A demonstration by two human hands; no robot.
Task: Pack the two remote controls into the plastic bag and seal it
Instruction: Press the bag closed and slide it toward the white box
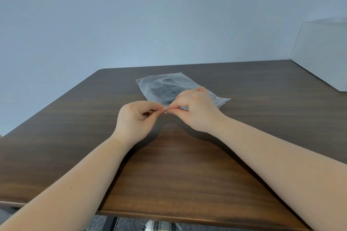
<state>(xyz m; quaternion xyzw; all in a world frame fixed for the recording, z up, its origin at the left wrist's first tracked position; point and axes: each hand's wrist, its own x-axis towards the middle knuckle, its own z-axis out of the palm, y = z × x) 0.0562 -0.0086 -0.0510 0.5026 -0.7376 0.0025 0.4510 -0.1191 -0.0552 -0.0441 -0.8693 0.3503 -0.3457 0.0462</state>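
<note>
**Sealing the bag, pinch by pinch**

I am looking down at a dark wood tabletop [187, 165], where the bag [165, 84] is lying flat near the middle, its closed end pointing away from me and its mouth toward my hands. Dark shapes, which I am taking for the remotes [165, 90], are showing through the cloudy film; I cannot make out two separate outlines. My left hand [134, 120] is pinching the near edge of the bag, thumb and forefinger pressed together on the film. My right hand [197, 108] is doing the same just beside it, its grip clamped on that same edge, fingertips of the two hands nearly touching.

The packing is looking done; I am judging this as the sealing step. The film is thin, soft and slippery, wrinkling easily, so I am favouring the stiffer strip at the mouth as the place to hold. The remotes are giving the bag its only weight, and are likely to slide if the mouth is lifted. A white box [323, 52] is sitting at the far right, well apart.
</note>
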